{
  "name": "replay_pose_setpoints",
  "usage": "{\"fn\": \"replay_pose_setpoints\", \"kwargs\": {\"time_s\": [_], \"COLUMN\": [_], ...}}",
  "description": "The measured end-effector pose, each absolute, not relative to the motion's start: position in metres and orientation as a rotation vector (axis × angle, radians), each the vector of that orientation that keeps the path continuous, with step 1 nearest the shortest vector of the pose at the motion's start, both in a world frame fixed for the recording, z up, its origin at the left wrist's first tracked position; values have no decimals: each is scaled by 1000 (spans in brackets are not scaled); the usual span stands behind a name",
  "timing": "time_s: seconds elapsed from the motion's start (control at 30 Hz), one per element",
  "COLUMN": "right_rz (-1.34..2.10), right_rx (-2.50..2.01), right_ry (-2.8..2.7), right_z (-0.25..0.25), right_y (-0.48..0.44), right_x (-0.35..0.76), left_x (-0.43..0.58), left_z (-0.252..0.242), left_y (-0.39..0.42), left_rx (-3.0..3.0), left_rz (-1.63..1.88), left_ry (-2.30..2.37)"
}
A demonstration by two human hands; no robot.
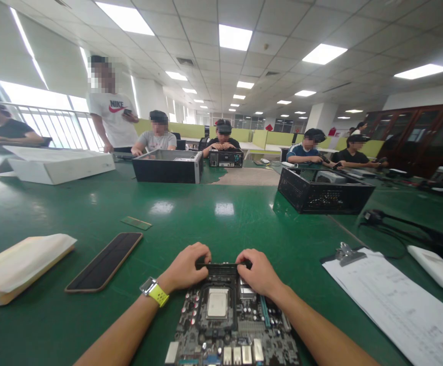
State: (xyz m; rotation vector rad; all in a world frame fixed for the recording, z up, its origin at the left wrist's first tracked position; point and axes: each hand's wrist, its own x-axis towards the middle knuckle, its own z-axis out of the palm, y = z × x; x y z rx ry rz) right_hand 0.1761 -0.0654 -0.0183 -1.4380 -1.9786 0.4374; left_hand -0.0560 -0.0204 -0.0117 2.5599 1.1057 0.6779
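A motherboard [244,325] lies flat on the green table in front of me, its silver processor [217,303] bare in the socket. At the board's far edge, a thin dark memory module [223,266] runs across the memory slots [221,272]. My left hand [188,264] is closed at its left end, fingers curled, thumb towards the slots. Its right end is pinched by my right hand [257,272]. How deep the module sits in a slot cannot be made out. Another memory module [136,222] lies on the table beyond my left hand.
A phone [105,262] and a paper packet [23,264] lie left; a clipboard [392,305] and a white device [437,269] lie right. Further back stand open computer cases [324,193], [168,168] and a white box [61,165]. Several people sit or stand beyond.
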Motion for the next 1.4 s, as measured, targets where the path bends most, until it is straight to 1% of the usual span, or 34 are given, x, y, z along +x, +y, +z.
{"fn": "replay_pose_setpoints", "kwargs": {"time_s": [0.57,1.17,1.23,1.4], "right_rz": [456,431,384,231], "right_rx": [-1461,-1462,-1460,-1299], "right_ry": [-1995,-1992,-2003,-2125], "right_z": [-21,-18,-10,20], "right_y": [-64,-65,-68,-100], "right_x": [176,177,177,151], "left_x": [-59,-59,-58,-60], "left_z": [-13,-12,-13,-14], "left_y": [-18,-20,-18,-12], "left_rx": [2526,2517,2523,2472], "left_rz": [643,702,731,1008], "left_ry": [1136,1128,1154,1313]}}
